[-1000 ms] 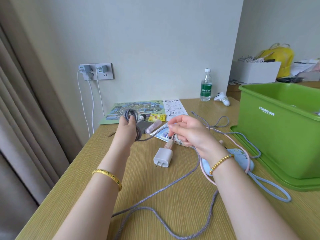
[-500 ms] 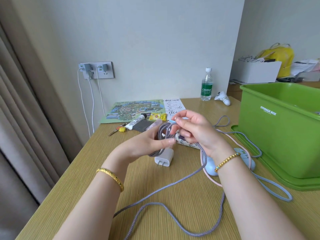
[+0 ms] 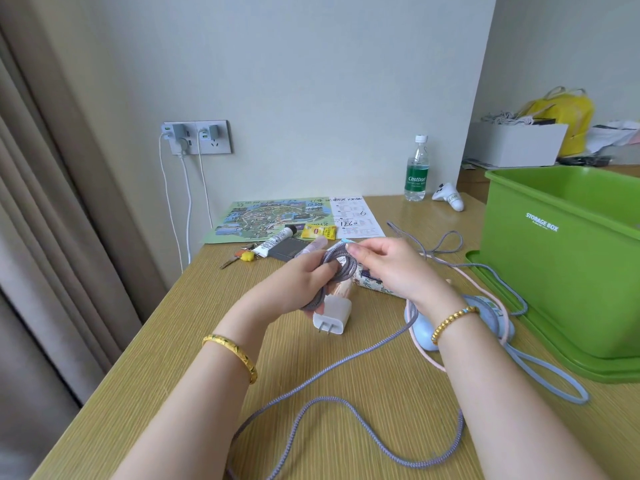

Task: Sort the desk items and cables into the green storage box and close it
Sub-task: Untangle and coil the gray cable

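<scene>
Left hand (image 3: pixel 294 289) grips the coiled grey braided cable (image 3: pixel 332 271) while right hand (image 3: pixel 391 268) pinches its top loop; light, limp, springy, likely best held across the bundled turns.

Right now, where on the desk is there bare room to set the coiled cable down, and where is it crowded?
Bare desk runs along the curtain-side edge, between the keys and the left hand. Another patch lies between the paper sheet and the water bottle. It is crowded from the white charger across to the green storage box, with loose cables and the grey braided cable.
</scene>
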A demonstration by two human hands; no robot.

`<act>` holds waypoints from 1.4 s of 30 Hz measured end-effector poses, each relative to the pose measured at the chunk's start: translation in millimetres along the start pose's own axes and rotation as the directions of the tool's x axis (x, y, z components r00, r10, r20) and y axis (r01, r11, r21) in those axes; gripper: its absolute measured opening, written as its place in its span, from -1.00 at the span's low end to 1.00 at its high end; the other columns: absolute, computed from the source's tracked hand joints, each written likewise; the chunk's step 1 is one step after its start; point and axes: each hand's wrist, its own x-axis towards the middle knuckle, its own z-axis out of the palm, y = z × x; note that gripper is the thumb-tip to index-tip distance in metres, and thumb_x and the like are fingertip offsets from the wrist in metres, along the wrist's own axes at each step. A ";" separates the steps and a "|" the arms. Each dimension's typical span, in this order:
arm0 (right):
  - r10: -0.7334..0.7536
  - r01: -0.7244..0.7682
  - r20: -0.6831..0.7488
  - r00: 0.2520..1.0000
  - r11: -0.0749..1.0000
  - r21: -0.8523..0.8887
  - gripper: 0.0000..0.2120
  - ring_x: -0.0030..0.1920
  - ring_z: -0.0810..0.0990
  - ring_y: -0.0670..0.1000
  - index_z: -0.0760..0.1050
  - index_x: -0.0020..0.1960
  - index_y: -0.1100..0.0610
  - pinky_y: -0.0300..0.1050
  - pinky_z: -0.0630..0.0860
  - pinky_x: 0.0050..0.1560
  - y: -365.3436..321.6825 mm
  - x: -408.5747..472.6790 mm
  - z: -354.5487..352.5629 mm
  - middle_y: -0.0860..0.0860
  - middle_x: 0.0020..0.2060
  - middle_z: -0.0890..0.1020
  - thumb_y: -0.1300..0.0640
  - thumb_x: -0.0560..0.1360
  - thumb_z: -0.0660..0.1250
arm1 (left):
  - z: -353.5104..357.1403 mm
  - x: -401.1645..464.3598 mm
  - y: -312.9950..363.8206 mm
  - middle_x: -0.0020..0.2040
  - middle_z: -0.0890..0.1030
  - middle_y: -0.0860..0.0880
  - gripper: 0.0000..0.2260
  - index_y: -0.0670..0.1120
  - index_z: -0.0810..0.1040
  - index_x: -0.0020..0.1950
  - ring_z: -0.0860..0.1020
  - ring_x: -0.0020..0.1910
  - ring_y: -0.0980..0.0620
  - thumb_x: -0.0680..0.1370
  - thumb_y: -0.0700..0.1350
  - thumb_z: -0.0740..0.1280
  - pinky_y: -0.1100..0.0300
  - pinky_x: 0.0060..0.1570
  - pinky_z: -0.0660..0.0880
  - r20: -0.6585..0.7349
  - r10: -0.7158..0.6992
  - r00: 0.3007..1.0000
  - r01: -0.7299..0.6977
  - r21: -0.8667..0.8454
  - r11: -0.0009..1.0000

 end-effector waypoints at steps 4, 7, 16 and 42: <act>-0.001 0.006 -0.049 0.999 0.996 0.090 -0.71 -0.58 0.21 -0.17 0.51 -0.25 0.18 -0.40 0.16 -0.59 -0.6 -0.2 0.2 -0.06 -0.53 0.31 -0.01 0.51 0.29 | -1.5 -2.3 0.9 -0.29 0.48 -0.04 -0.72 -0.28 0.34 0.02 0.47 -0.51 -0.01 0.63 -0.04 0.11 0.24 -0.54 0.39 0.061 0.046 0.997 -0.044 -0.036 0.998; 0.009 0.011 -0.112 0.994 0.983 0.181 -0.82 -0.63 0.27 -0.19 0.53 -0.27 0.07 -0.43 0.18 -0.61 -0.6 0.8 -1.2 -0.15 -0.65 0.37 0.05 0.49 0.33 | -2.4 -2.3 0.6 -0.33 0.52 -0.04 -0.69 -0.28 0.38 -0.05 0.49 -0.49 0.03 0.64 -0.03 0.09 0.28 -0.49 0.41 0.045 0.084 0.996 -0.083 -0.007 0.996; -0.002 0.049 -0.221 0.975 0.977 0.208 -0.77 -0.64 0.26 -0.20 0.54 -0.29 0.07 -0.41 0.18 -0.58 -2.2 2.8 -6.8 -0.10 -0.55 0.34 0.09 0.53 0.27 | -8.7 3.9 -0.6 -0.40 0.59 0.07 -0.77 -0.05 0.42 -0.15 0.49 -0.50 0.14 0.64 -0.03 0.09 0.30 -0.47 0.48 -0.329 0.025 0.944 -0.125 -0.287 0.950; 0.139 -0.080 0.328 0.934 0.979 -0.186 -0.81 -0.63 0.33 -0.10 0.52 -0.14 0.11 -0.26 0.29 -0.53 1.5 -7.3 47.2 -0.06 -0.56 0.37 0.01 0.53 0.25 | -3.9 12.4 -0.3 -0.21 0.54 -0.04 -0.77 -0.08 0.43 -0.07 0.61 -0.45 0.17 0.64 0.00 0.07 0.32 -0.42 0.44 -0.388 -0.285 0.877 -0.164 -0.797 0.581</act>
